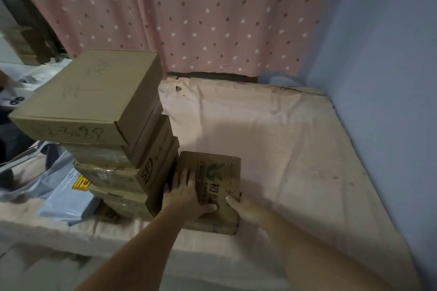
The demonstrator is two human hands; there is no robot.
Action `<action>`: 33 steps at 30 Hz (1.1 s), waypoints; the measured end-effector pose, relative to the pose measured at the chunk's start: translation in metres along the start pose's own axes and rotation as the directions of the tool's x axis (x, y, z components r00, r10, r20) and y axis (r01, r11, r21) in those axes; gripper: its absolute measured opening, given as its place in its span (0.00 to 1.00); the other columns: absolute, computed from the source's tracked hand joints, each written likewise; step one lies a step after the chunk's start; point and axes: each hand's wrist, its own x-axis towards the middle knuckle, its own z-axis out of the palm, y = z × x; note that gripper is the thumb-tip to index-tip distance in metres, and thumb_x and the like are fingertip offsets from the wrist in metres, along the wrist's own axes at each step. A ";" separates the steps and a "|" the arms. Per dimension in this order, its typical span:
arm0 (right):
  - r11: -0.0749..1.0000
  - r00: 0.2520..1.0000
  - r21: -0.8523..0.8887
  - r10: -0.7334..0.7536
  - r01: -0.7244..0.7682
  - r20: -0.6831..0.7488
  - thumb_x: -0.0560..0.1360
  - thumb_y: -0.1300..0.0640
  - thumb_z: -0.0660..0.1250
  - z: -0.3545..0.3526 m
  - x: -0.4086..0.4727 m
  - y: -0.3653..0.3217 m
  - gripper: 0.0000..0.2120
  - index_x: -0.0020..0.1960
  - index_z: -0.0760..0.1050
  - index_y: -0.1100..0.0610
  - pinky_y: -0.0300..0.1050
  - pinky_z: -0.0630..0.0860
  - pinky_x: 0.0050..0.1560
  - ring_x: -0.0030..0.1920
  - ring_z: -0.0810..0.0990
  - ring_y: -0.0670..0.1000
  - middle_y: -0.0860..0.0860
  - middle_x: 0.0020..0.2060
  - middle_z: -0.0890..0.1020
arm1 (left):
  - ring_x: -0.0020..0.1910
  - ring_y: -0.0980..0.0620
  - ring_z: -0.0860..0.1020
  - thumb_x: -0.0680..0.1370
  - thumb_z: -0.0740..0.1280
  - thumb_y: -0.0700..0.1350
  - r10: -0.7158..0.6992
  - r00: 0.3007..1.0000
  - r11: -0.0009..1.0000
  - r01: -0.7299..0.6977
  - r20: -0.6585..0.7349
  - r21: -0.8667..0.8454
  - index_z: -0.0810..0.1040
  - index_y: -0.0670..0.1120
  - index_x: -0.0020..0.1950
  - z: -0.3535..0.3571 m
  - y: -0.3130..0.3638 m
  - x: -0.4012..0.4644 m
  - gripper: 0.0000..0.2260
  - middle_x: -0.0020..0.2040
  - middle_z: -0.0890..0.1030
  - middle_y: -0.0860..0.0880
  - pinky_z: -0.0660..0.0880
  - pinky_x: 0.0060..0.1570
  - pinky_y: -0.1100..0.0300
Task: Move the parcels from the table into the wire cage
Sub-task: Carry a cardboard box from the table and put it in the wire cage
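Observation:
A small cardboard parcel with a green logo lies on the cloth-covered table, just right of a tall stack of cardboard parcels. My left hand lies on the parcel's top and left side, thumb curled along its near edge. My right hand grips its near right corner. The wire cage is out of view.
Grey plastic mailer bags lie left of the stack near the table's front edge. A pink dotted curtain hangs behind the table and a blue wall borders it on the right.

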 end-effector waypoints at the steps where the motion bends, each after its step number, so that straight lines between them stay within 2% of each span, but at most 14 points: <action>1: 0.999 1.000 0.034 -0.007 0.007 0.001 0.60 0.13 0.54 -0.003 0.014 0.012 0.50 0.69 0.74 0.44 0.57 0.76 0.68 0.63 0.81 0.52 0.46 0.63 0.83 | 0.84 0.43 0.39 0.64 0.66 0.81 -0.008 1.000 0.999 0.009 0.006 -0.034 0.35 0.51 0.84 0.002 0.005 0.003 0.64 0.84 0.37 0.48 0.48 0.80 0.37; 4: 0.995 0.999 0.097 0.025 -0.023 -0.021 0.65 0.17 0.58 -0.024 0.007 0.009 0.43 0.67 0.74 0.46 0.57 0.77 0.67 0.61 0.82 0.52 0.47 0.63 0.83 | 0.84 0.43 0.41 0.62 0.70 0.79 0.006 1.000 0.991 -0.007 -0.010 -0.131 0.36 0.53 0.84 0.003 0.019 0.010 0.65 0.84 0.36 0.50 0.52 0.79 0.37; 6: 0.993 0.998 0.105 0.056 -0.052 -0.035 0.75 0.27 0.58 -0.040 0.009 0.016 0.31 0.68 0.72 0.46 0.57 0.78 0.67 0.61 0.81 0.54 0.49 0.64 0.82 | 0.84 0.44 0.47 0.64 0.74 0.74 0.008 0.996 0.975 -0.028 -0.090 -0.218 0.41 0.52 0.85 0.002 0.021 0.012 0.63 0.85 0.40 0.51 0.58 0.79 0.39; 9: 0.978 0.991 0.171 0.127 -0.118 -0.042 0.81 0.34 0.58 -0.055 -0.020 -0.003 0.26 0.72 0.70 0.47 0.59 0.78 0.66 0.63 0.80 0.56 0.49 0.66 0.80 | 0.79 0.45 0.62 0.64 0.83 0.62 -0.113 0.989 0.845 0.043 -0.099 -0.533 0.48 0.52 0.84 0.011 0.014 0.018 0.60 0.83 0.53 0.51 0.65 0.75 0.43; 12: 0.952 0.990 0.278 0.142 -0.132 -0.015 0.86 0.42 0.57 -0.059 -0.040 -0.013 0.16 0.69 0.70 0.47 0.62 0.77 0.68 0.65 0.80 0.57 0.50 0.64 0.81 | 0.67 0.49 0.76 0.64 0.84 0.57 -0.167 0.981 0.649 0.187 0.103 -0.738 0.72 0.50 0.73 0.026 0.012 0.022 0.41 0.69 0.77 0.52 0.73 0.71 0.48; 14: 0.928 0.986 0.339 0.169 -0.158 -0.004 0.86 0.42 0.58 -0.062 -0.049 -0.016 0.15 0.68 0.73 0.48 0.63 0.82 0.61 0.59 0.84 0.58 0.51 0.61 0.83 | 0.60 0.52 0.81 0.64 0.84 0.57 -0.122 0.981 0.613 0.192 0.148 -0.767 0.81 0.53 0.62 0.028 0.014 0.021 0.28 0.58 0.85 0.55 0.78 0.66 0.48; 15: 0.922 0.985 0.353 0.175 -0.161 -0.008 0.85 0.42 0.59 -0.066 -0.056 -0.018 0.15 0.67 0.75 0.48 0.63 0.83 0.58 0.57 0.85 0.58 0.51 0.59 0.84 | 0.58 0.53 0.82 0.64 0.84 0.58 -0.108 0.985 0.595 0.175 0.138 -0.784 0.82 0.54 0.59 0.023 0.018 0.019 0.27 0.55 0.86 0.56 0.79 0.64 0.49; 18: 0.933 0.990 0.353 0.105 -0.066 -0.094 0.85 0.42 0.61 -0.094 -0.082 -0.028 0.17 0.68 0.77 0.48 0.55 0.83 0.58 0.56 0.85 0.55 0.49 0.57 0.86 | 0.55 0.53 0.84 0.56 0.82 0.69 -0.090 0.993 0.578 0.115 0.077 -0.808 0.82 0.53 0.59 -0.010 0.035 0.016 0.36 0.54 0.86 0.56 0.82 0.60 0.50; 20: 0.929 0.979 0.371 0.086 -0.012 -0.184 0.82 0.39 0.64 -0.121 -0.105 -0.044 0.19 0.67 0.78 0.47 0.53 0.82 0.54 0.55 0.85 0.55 0.50 0.56 0.86 | 0.54 0.53 0.84 0.57 0.77 0.75 -0.050 0.998 0.608 0.054 0.029 -0.792 0.82 0.54 0.60 -0.047 0.052 0.014 0.39 0.53 0.87 0.57 0.81 0.59 0.52; 22: 0.906 0.958 0.422 0.103 0.020 -0.267 0.78 0.32 0.66 -0.149 -0.133 -0.062 0.23 0.64 0.79 0.46 0.53 0.77 0.54 0.55 0.83 0.56 0.51 0.54 0.85 | 0.53 0.52 0.84 0.66 0.76 0.71 0.022 1.000 0.586 -0.012 0.001 -0.810 0.84 0.53 0.59 -0.098 0.075 0.003 0.30 0.51 0.87 0.57 0.80 0.59 0.53; 24: 0.859 0.938 0.509 0.137 0.047 -0.318 0.73 0.27 0.67 -0.178 -0.163 -0.080 0.27 0.61 0.81 0.46 0.56 0.73 0.60 0.57 0.80 0.56 0.52 0.54 0.85 | 0.52 0.49 0.83 0.74 0.74 0.64 0.057 0.998 0.542 -0.048 -0.020 -0.839 0.83 0.51 0.55 -0.147 0.099 -0.007 0.20 0.52 0.86 0.51 0.79 0.57 0.53; 29: 0.609 0.901 0.727 0.044 0.318 -0.431 0.71 0.30 0.72 -0.238 -0.251 -0.117 0.25 0.61 0.85 0.44 0.55 0.81 0.55 0.58 0.84 0.60 0.55 0.55 0.87 | 0.56 0.42 0.83 0.76 0.73 0.63 0.161 0.981 0.362 -0.163 -0.111 -0.918 0.76 0.47 0.61 -0.248 0.150 -0.033 0.23 0.55 0.85 0.44 0.77 0.64 0.41; 31: 0.601 0.858 0.694 0.025 0.396 -0.512 0.73 0.31 0.71 -0.252 -0.288 -0.131 0.24 0.62 0.84 0.43 0.60 0.82 0.54 0.61 0.82 0.62 0.55 0.58 0.86 | 0.55 0.44 0.82 0.77 0.72 0.60 0.232 0.959 0.253 -0.220 -0.162 -0.942 0.74 0.47 0.62 -0.282 0.171 -0.046 0.22 0.57 0.84 0.44 0.79 0.58 0.43; 33: 0.603 0.801 0.660 0.058 0.447 -0.595 0.74 0.31 0.70 -0.262 -0.321 -0.143 0.24 0.61 0.84 0.46 0.63 0.81 0.57 0.61 0.81 0.62 0.56 0.59 0.84 | 0.50 0.47 0.83 0.79 0.69 0.59 0.327 0.928 0.180 -0.245 -0.177 -0.953 0.76 0.48 0.64 -0.310 0.192 -0.061 0.20 0.57 0.84 0.45 0.76 0.45 0.51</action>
